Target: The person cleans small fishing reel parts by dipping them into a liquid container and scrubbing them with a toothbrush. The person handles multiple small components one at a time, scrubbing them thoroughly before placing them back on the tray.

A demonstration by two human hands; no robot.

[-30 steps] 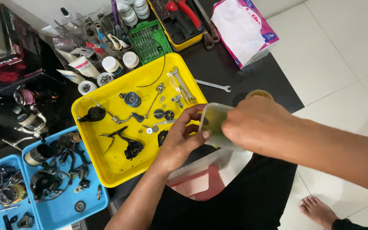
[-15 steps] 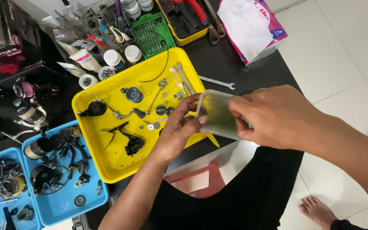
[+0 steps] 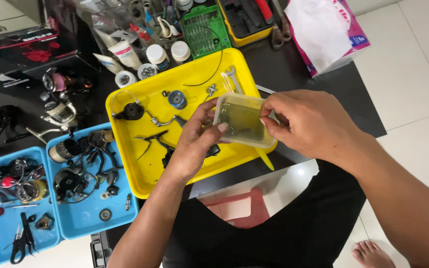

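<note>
A small clear plastic container with yellowish liquid and a few dark small parts in it is held above the yellow tray. My left hand grips its left edge with thumb and fingers. My right hand holds its right edge. On the tray lie a black reel handle knob, a blue-grey round gear, a thin dark wire and several small metal parts. The part of the tray under the container is hidden.
Two blue trays with reel parts and scissors sit at the left. Fishing reels, small jars, a green bit set, a yellow tool case and a tissue pack line the far side of the black table.
The container has turned from tilted on edge to nearly level, opening upward, and both hands have shifted with it over the tray's right end. The camera view moved closer.
</note>
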